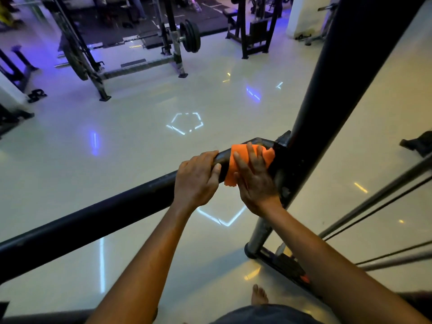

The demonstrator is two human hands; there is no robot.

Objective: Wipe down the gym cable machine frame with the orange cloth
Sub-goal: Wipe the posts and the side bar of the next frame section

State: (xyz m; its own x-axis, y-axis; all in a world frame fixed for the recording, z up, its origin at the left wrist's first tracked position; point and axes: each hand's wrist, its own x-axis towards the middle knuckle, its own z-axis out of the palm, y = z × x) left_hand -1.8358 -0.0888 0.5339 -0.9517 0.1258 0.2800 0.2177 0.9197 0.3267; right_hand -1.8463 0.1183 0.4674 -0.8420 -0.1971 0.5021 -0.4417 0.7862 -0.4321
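We see the left hand [197, 177] gripping the horizontal bar [93, 213], the right hand [253, 176] flat on the orange cloth [236, 160] beside the upright post [327, 90], open floor [140, 118] beyond, cloth partly hidden

cloth [236, 164] on crossbar [93, 216] | upright post [327, 101] right | left hand [197, 181] left of cloth

Orange cloth [250, 160] on a black frame bar [93, 216]; glossy cream floor [140, 118] with blue-violet reflections
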